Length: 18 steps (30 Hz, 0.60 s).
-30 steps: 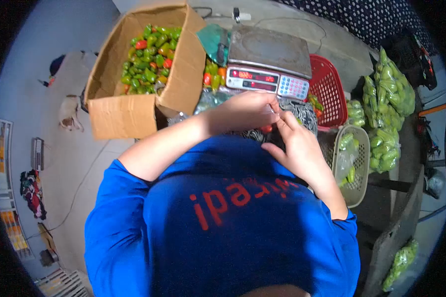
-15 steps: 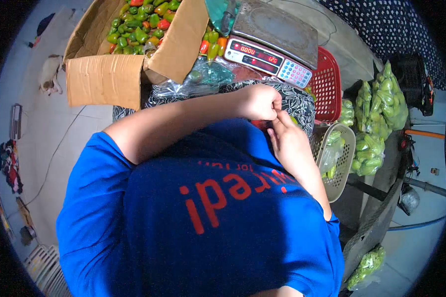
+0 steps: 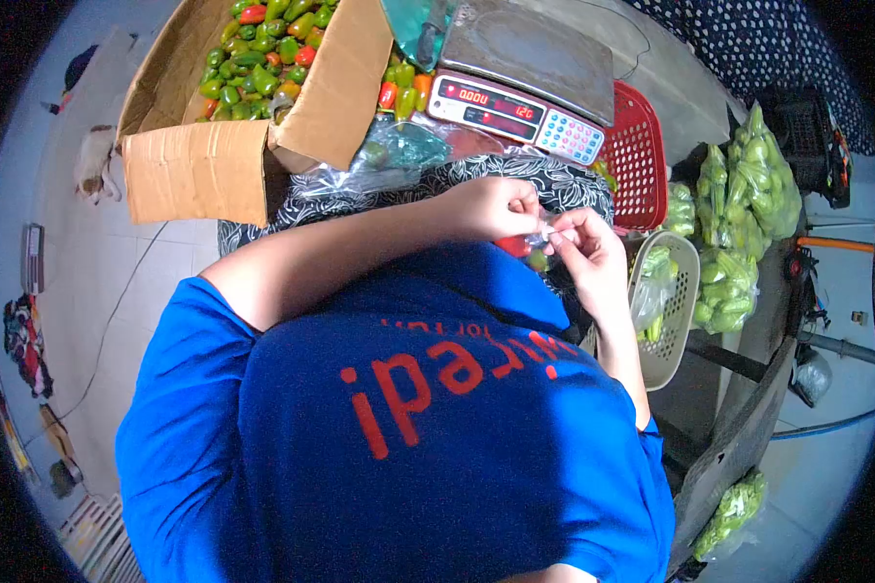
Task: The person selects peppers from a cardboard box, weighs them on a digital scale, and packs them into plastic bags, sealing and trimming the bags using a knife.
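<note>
My left hand [image 3: 496,209] and my right hand [image 3: 593,251] meet just in front of my chest, thumbs and fingers pinched. Between them they grip the gathered top of a clear plastic bag [image 3: 539,240]. Something red and something green, apparently peppers, show below the bag's top; the rest is hidden by my hands and blue shirt. Beyond my hands is a digital scale [image 3: 528,60] with a lit red display and nothing on its plate. Crumpled clear plastic [image 3: 369,167] lies left of the patterned black-and-white cloth [image 3: 457,171].
An open cardboard box [image 3: 196,171] of green and red peppers stands at the upper left. A red basket [image 3: 636,155] and a cream basket [image 3: 688,282] are on the right, near bagged green vegetables [image 3: 749,194]. Another green bag [image 3: 731,515] lies lower right.
The view has shifted, so the box and scale sit higher and further left than at first. My fingers have moved slightly apart, and the bag's top now shows between them.
</note>
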### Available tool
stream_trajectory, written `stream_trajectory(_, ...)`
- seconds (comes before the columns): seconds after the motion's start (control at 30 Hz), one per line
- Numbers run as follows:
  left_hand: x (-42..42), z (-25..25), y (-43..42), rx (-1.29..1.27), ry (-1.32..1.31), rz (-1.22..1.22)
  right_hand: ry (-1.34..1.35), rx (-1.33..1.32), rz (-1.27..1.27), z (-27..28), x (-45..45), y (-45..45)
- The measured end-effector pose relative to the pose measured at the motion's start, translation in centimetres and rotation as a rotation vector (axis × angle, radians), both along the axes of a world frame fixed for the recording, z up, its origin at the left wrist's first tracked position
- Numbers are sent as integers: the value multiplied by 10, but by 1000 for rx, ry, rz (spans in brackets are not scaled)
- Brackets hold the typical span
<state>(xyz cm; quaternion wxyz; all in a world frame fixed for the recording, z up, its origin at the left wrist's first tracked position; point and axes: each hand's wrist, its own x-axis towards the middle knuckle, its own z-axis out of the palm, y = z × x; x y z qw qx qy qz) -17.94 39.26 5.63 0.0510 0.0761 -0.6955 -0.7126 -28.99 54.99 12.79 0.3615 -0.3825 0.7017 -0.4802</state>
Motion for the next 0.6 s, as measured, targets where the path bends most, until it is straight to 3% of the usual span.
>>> stream_trajectory(0.1,-2,-5,1,-38,-45,-1,63,8,32,-2,2,-2)
stream_trajectory(0.13,-1,-2,0,-40,-64,-30,233,72,59,-5,0,-1)
stream_trajectory(0.23,1,2,-1,-58,-101,-77,-14,-55,33,-14,2,-1)
stream_trajectory(0.27,1,0,0,-76,-100,-65,-213,-184,31,-18,3,-3)
stream_trajectory(0.4,-1,2,2,-74,-89,-15,-349,-241,-25,-19,1,-4)
stream_trajectory(0.5,-4,0,6,-154,-54,-1,541,-47,200,7,5,-5)
stream_trajectory(0.53,-7,-7,7,-102,-35,-7,751,-96,244,13,9,-8)
stream_trajectory(0.6,-13,-22,9,1,2,-23,769,-58,249,18,13,-9)
